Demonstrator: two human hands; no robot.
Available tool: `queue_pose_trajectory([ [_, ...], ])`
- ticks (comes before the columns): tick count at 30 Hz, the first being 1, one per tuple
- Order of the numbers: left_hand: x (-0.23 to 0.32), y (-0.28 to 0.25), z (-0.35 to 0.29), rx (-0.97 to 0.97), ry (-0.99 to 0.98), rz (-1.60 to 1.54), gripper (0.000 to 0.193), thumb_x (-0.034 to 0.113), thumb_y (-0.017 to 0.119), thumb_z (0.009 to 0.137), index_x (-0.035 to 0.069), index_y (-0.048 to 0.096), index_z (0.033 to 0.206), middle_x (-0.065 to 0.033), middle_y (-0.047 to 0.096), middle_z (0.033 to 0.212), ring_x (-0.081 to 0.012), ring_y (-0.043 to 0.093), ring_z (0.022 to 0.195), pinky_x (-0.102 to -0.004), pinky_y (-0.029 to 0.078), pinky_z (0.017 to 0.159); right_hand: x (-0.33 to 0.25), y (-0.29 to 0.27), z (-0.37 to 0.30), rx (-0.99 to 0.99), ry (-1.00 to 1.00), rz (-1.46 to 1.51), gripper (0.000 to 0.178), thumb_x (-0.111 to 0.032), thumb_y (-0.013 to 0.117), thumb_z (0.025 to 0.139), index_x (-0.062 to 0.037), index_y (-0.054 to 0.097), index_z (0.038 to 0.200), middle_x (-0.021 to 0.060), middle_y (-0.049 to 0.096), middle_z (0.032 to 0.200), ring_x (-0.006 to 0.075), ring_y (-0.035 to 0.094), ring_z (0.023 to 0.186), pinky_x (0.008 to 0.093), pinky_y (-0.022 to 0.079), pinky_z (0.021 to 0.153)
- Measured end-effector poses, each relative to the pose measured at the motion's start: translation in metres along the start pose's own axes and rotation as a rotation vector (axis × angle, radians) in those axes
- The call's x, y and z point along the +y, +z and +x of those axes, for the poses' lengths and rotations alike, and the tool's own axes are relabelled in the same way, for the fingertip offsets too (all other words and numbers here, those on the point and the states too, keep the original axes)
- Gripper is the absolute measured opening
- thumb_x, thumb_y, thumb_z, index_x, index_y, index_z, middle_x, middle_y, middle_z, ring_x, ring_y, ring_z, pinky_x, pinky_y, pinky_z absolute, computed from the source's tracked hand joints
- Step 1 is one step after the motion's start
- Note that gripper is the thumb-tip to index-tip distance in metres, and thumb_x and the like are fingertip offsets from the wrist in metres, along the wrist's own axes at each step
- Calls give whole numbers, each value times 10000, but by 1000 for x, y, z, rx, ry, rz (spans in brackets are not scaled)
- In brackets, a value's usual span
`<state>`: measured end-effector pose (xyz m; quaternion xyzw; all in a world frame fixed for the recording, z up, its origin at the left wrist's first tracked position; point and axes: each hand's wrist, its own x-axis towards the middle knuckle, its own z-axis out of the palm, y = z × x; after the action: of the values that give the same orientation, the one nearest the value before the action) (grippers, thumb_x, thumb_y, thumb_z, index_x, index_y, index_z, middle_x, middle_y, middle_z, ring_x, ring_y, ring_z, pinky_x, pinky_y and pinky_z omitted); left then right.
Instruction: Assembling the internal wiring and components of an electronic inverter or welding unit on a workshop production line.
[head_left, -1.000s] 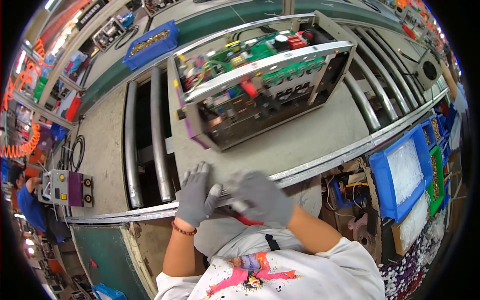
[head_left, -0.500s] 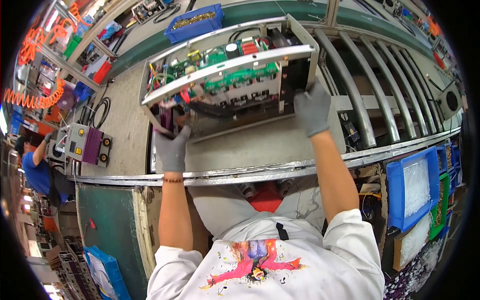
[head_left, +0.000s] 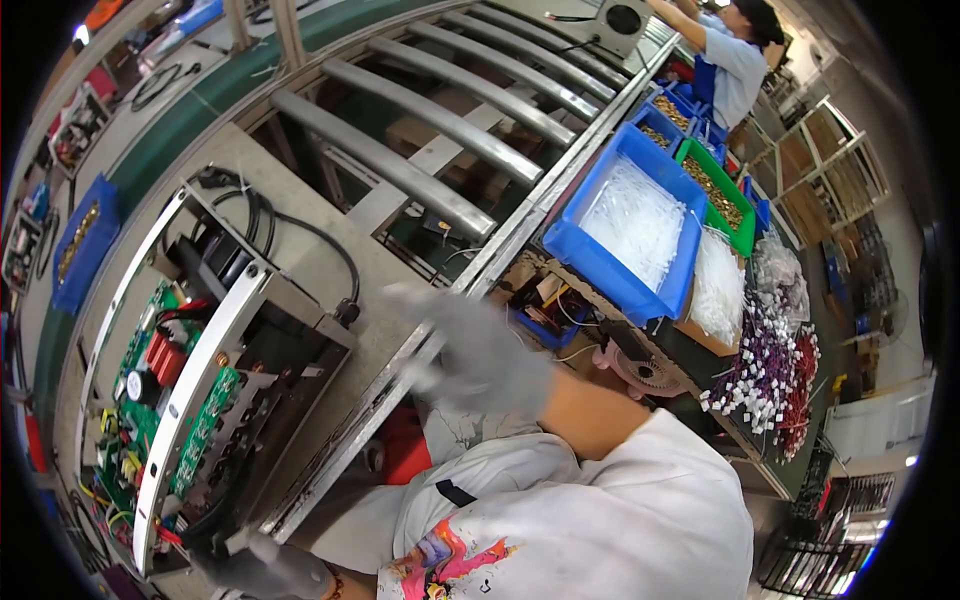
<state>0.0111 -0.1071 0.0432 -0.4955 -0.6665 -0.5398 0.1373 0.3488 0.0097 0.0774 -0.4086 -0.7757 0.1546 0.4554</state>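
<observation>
At the left stands an open metal chassis with green circuit boards, red and black parts and coloured wires inside. My left hand, in a grey glove, is at the chassis's near lower corner by dark cables. Its fingers are partly hidden, so I cannot tell whether they grip. Grey-gloved too, my right hand is above the bench's metal edge, apart from the chassis. It is blurred, with fingers stretched out and apart and nothing visible in them. Behind the chassis a black power cord curls over the bench, its plug near the edge.
Steel rollers continue the bench to the far right. Beside them are a blue bin of clear plastic pieces, a green bin of brass-coloured parts, and bundled wires with white connectors. Another person works beyond.
My view has swung right, putting the chassis at the left. My right hand has left the chassis's right side and moved over the bench edge. The black cord has come into view.
</observation>
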Motion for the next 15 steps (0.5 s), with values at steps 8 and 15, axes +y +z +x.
queue_pose_trajectory([
  [8,14,51,18,210,-276,-141,545,263,735,918,-78,539,1295,-156,654,1214,-212,651,1012,-343,540,890,152,-251,-42,9,728,-1189,333,-198,605,909,-42,633,1202,197,705,1105,366,685,1026,435,540,920],
  [15,5,24,7,20,-395,-329,306,143,658,970,-79,601,1173,-104,665,990,-189,616,907,-313,491,844,189,-251,-36,-170,930,-1266,250,-187,579,898,-77,748,1045,212,689,1176,363,671,1070,439,521,955],
])
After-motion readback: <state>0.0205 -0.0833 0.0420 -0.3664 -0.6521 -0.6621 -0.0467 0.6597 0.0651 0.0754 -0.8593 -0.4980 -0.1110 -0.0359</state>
